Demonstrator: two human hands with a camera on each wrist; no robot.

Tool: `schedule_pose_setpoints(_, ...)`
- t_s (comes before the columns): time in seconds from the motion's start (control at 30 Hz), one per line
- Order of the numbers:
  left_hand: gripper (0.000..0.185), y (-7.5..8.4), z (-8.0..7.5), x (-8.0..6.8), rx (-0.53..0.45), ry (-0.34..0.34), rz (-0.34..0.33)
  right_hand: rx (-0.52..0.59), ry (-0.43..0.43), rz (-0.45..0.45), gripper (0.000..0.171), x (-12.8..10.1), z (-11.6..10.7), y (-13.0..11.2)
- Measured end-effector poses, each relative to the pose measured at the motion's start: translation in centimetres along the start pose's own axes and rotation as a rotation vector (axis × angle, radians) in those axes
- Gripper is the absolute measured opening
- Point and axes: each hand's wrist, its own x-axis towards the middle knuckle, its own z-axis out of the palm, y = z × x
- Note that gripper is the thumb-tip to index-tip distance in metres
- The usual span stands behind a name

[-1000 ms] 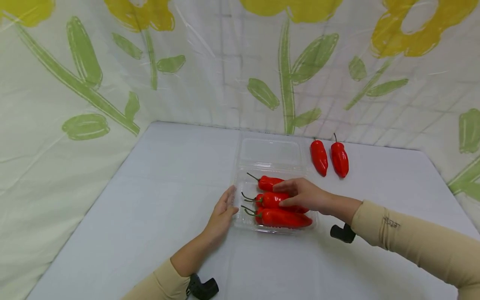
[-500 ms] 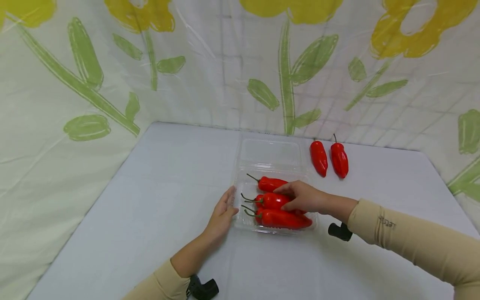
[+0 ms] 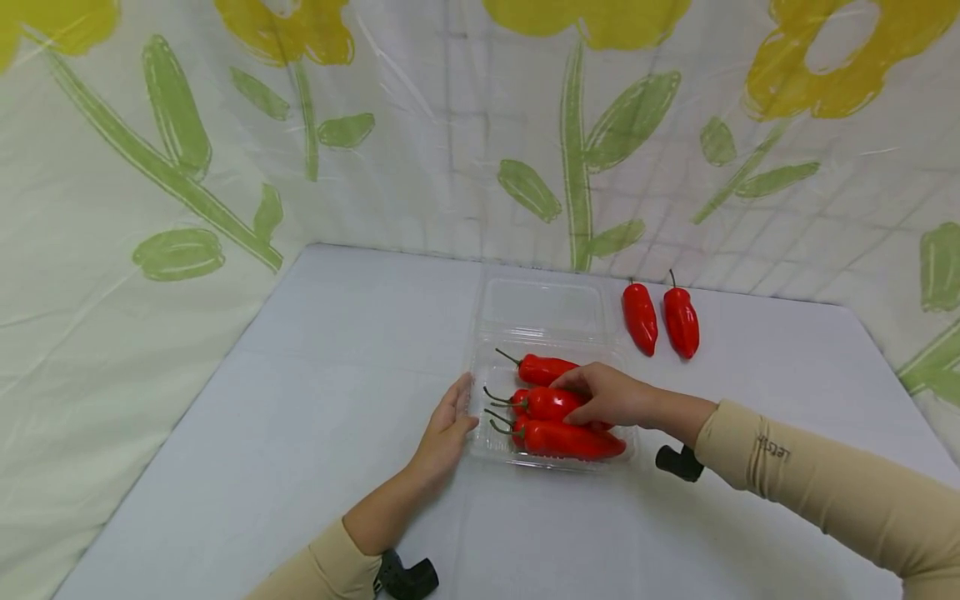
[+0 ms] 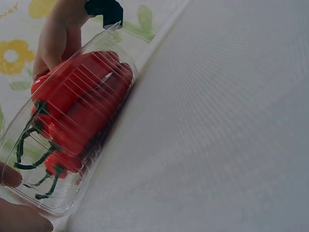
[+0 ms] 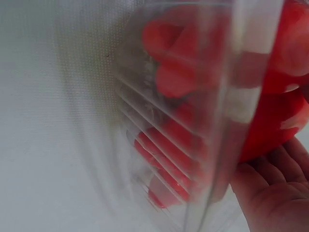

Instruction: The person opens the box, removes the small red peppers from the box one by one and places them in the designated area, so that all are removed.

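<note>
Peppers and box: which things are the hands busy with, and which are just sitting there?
Busy with: clear box; peppers in the box; left hand touching its side; right hand on a pepper.
Just sitting: two peppers beside the lid; table.

You're at a staged recording booth, not a lived-in kitchen: a plain white counter (image 3: 300,400) is walled in on three sides by a creased plastic sheet (image 3: 450,150) printed with big yellow flowers and green leaves, with a tiled wall faintly showing through behind it.
</note>
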Motion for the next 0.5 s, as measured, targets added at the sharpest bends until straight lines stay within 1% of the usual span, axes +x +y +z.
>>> schedule_pose_setpoints(0.23, 0.062, -0.03, -0.04, 0.01, -0.005, 0.0, -0.006, -0.003, 0.02, -0.032, 0.045, -0.05, -0.09, 0.03)
schedule_pose_setpoints(0.37, 0.063, -0.09, -0.03, 0.03, -0.001, 0.001, 0.001, -0.007, 0.035, -0.043, 0.048, -0.08, -0.17, 0.07)
schedule_pose_setpoints(0.5, 0.063, -0.09, 0.0, 0.05, 0.014, 0.007, 0.003, -0.009, 0.044, -0.073, 0.052, -0.13, -0.32, 0.08)
